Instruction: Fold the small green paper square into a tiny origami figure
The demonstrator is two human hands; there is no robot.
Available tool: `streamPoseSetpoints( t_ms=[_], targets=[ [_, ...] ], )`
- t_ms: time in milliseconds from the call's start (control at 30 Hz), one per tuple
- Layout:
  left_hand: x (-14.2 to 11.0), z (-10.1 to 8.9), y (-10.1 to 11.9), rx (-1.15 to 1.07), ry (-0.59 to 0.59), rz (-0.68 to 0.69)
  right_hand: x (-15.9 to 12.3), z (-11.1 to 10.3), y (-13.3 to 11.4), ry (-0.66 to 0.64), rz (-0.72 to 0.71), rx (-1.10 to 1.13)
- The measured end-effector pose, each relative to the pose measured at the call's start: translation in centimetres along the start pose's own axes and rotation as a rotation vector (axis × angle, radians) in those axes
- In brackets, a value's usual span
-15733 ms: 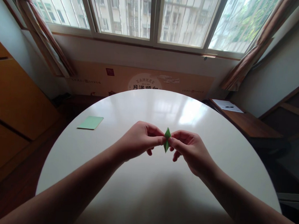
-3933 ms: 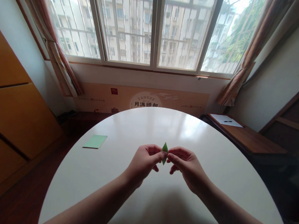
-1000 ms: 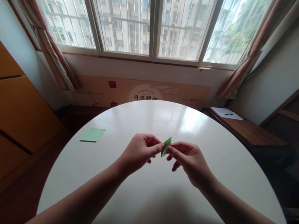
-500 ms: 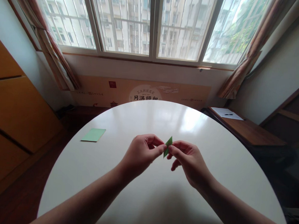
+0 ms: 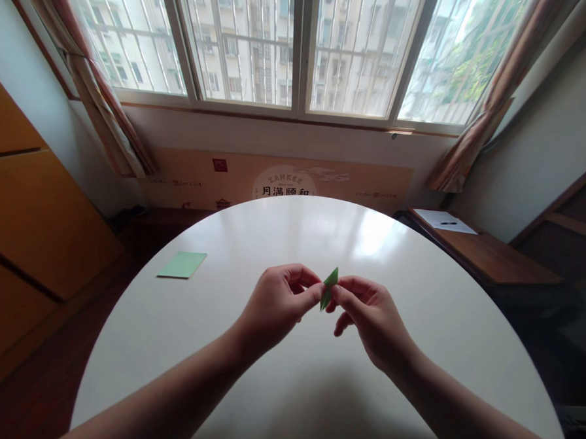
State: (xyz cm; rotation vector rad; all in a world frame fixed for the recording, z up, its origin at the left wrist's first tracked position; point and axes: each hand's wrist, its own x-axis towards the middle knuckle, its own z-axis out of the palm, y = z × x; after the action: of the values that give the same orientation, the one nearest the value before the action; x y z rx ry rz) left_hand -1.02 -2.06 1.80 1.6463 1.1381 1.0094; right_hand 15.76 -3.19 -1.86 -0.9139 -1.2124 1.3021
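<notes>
A small piece of folded green paper (image 5: 332, 278), pointed at its top and bottom, is held above the white table. My left hand (image 5: 282, 296) pinches its left edge between thumb and forefinger. From the other side, my right hand (image 5: 367, 312) grips it the same way, its lower fingers loosely curled beneath. The fingertips cover the paper's middle, so the folds there are hidden. Off to the left, a square stack of light green paper (image 5: 182, 265) lies flat on the tabletop.
The round white table (image 5: 178, 357) has its curved far edge near a printed banner (image 5: 187, 174) below the window. To the right stands a brown wooden side table (image 5: 507, 260) bearing a white sheet (image 5: 433, 218) and a black pen (image 5: 448, 223). An orange-brown cabinet (image 5: 42, 213) is at left.
Almost nothing differs. Both hands keep their pinch on the folded green paper, which has tilted very slightly between the fingertips.
</notes>
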Motion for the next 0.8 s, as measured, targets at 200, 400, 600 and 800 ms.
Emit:
streamPoseSetpoints(
  t_ms=[200,400,600,800],
  targets=[
    [-0.02,0.04,0.13,-0.025,-0.018,0.007,0.12,0.06,-0.01,0.034,-0.015,-0.004],
    [-0.03,-0.05,0.0,-0.052,-0.074,0.06,0.17,-0.08,-0.18,0.051,-0.018,-0.003],
    [0.42,-0.19,-0.28,-0.156,-0.079,0.01,0.01,-0.3,-0.41,0.031,-0.057,-0.035],
    [0.6,-0.28,-0.43,-0.207,-0.103,-0.04,-0.04,-0.58,-0.36,-0.009,-0.085,-0.059]
  ],
)
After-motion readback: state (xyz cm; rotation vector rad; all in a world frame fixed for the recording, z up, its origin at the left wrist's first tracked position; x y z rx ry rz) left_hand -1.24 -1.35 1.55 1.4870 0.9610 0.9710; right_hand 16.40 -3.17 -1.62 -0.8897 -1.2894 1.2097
